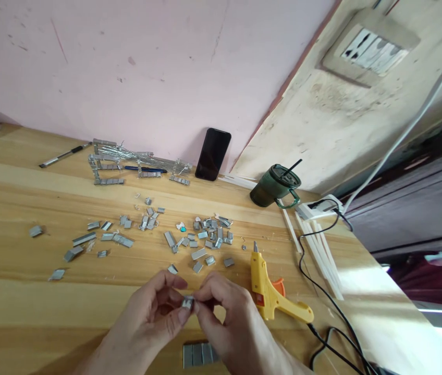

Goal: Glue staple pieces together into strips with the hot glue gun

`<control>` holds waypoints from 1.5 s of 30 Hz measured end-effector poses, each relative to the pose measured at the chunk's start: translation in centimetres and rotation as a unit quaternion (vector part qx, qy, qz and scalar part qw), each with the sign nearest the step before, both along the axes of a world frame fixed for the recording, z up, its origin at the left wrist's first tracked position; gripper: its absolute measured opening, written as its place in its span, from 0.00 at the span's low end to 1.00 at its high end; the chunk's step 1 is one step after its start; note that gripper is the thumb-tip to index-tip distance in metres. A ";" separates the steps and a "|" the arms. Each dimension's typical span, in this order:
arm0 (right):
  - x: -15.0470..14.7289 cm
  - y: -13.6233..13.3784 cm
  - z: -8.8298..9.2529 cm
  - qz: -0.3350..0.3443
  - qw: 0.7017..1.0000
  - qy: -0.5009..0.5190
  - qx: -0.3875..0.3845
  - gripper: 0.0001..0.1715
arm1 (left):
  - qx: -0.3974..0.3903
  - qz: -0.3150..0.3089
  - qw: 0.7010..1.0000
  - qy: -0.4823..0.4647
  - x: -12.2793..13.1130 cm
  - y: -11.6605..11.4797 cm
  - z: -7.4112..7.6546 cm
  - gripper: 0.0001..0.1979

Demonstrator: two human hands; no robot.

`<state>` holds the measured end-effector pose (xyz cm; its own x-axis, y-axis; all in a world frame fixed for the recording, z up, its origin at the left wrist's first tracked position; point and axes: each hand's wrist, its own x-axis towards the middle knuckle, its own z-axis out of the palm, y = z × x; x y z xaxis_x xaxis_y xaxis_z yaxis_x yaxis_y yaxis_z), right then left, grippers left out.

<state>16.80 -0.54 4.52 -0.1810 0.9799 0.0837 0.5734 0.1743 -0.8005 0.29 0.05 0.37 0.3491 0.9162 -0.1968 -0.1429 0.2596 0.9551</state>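
Observation:
Near the front of the table, my left hand (158, 310) and my right hand (226, 307) meet at the fingertips. Between them they pinch one small silvery metal piece (187, 302), which looks like a short length of staple strip. Thumb and fingers are closed on it from both sides, hiding parts of its edges. Partly under my right hand lies a row of grey staple strips (197, 355). Just beyond my fingers, loose staple pieces (199, 253) are scattered over the wood, with a denser heap (215, 232) behind them.
A yellow glue gun (264, 286) lies right of my right hand, its black cord trailing forward. White glue sticks (322, 255), a power strip (318, 208) and a green mug (273, 187) stand further right. Along the wall are a phone (213, 154), wire-and-staple structures (107, 161) and a pen (64, 155).

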 end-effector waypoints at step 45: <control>-0.7 0.2 1.2 -0.047 0.951 0.161 -0.261 0.09 | 0.401 0.013 0.878 0.262 -0.9 0.0 1.3 0.07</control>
<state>16.11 -0.30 5.77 -0.1380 0.9135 -0.3828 0.2774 -0.3354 -0.9003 -0.61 0.01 1.64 0.3796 0.8396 0.3885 0.3750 -0.5235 0.7650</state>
